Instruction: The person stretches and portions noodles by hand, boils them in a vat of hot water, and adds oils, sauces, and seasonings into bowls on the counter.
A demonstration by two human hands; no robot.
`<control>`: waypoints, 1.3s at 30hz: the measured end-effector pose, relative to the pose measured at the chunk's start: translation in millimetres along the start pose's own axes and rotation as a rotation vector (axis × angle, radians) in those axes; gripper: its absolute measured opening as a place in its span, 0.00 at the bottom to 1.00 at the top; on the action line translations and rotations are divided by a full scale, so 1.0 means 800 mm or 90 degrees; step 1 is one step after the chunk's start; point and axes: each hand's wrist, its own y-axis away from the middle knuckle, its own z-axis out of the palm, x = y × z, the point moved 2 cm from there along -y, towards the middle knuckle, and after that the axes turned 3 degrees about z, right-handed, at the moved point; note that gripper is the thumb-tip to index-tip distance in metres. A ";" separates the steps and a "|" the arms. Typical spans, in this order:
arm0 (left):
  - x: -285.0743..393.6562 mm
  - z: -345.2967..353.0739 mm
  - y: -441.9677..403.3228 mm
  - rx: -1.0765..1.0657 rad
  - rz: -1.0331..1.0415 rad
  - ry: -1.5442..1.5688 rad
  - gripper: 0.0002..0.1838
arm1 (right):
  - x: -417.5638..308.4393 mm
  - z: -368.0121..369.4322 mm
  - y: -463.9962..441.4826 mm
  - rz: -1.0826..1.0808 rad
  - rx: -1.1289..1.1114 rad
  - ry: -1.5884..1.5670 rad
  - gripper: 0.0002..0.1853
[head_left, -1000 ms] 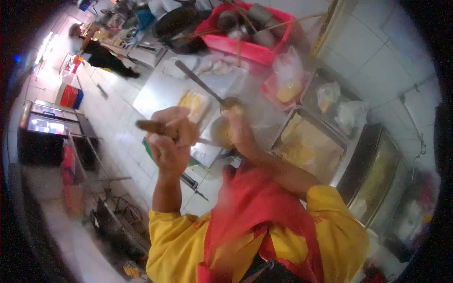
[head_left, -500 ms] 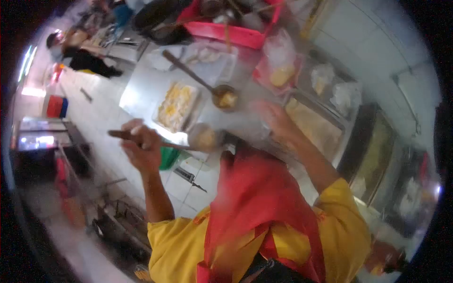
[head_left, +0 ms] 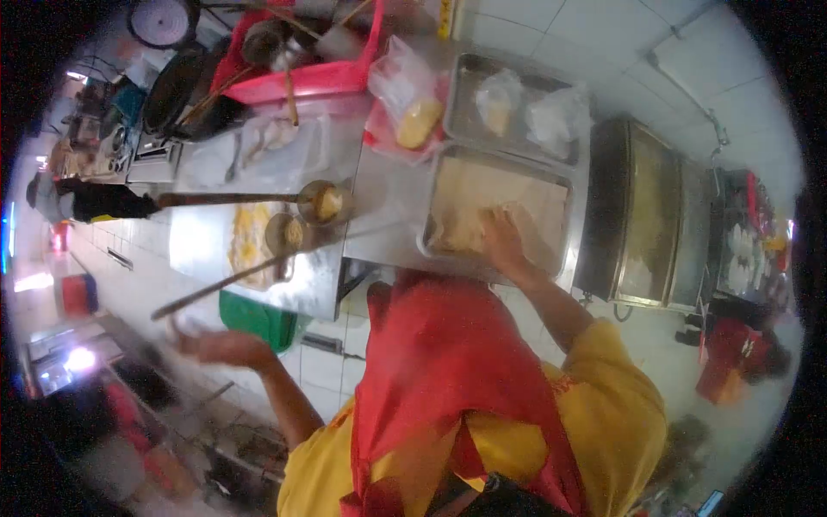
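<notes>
My left hand [head_left: 220,346], blurred, is just below the wooden handle of a ladle [head_left: 224,280]; its fingers look outstretched, with a gap between palm and handle. A fingertip is close to the handle's end, though contact is unclear. The ladle's round cup is over a tray of yellow and white food [head_left: 251,233]. A second ladle [head_left: 326,205], with pale food in its cup, lies beside it. My right hand [head_left: 504,241] reaches into a metal tray [head_left: 564,220] of tan powder, fingers open against the powder.
A pink basket [head_left: 297,84] of utensils stands at the back. Beside it, a bag with yellowish contents [head_left: 418,121] sits on a red tray. Another metal tray [head_left: 465,86] carries plastic bags. A glass-fronted cabinet [head_left: 650,215] is at right; a green bin [head_left: 258,320] stands under the table's edge.
My left hand has come off its grip around the ladle handle and moved lower left. My right hand has moved into the powder tray. The view has turned toward the right.
</notes>
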 end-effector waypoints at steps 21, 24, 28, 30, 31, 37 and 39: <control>0.150 0.332 0.343 -1.018 -0.897 0.653 0.14 | 0.034 -0.210 0.013 0.267 0.123 -1.040 0.16; 0.158 0.373 0.386 -1.158 -0.405 0.659 0.11 | 0.090 -0.208 0.020 0.102 0.155 -1.070 0.14; 0.210 0.370 0.414 -1.157 -0.176 0.650 0.17 | 0.106 -0.201 0.031 0.134 0.078 -0.568 0.16; 0.226 0.378 0.407 -1.256 -0.061 0.504 0.20 | 0.109 -0.180 0.036 0.122 0.035 -0.464 0.18; 0.233 0.375 0.400 -1.335 0.057 0.346 0.22 | 0.112 -0.166 0.039 0.077 0.103 -0.331 0.22; 0.216 0.332 0.285 -1.249 -0.068 0.397 0.19 | 0.120 -0.014 0.025 0.142 0.161 0.024 0.28; 0.194 0.323 0.272 -1.196 -0.084 0.431 0.20 | 0.128 0.011 0.021 0.169 0.135 0.094 0.28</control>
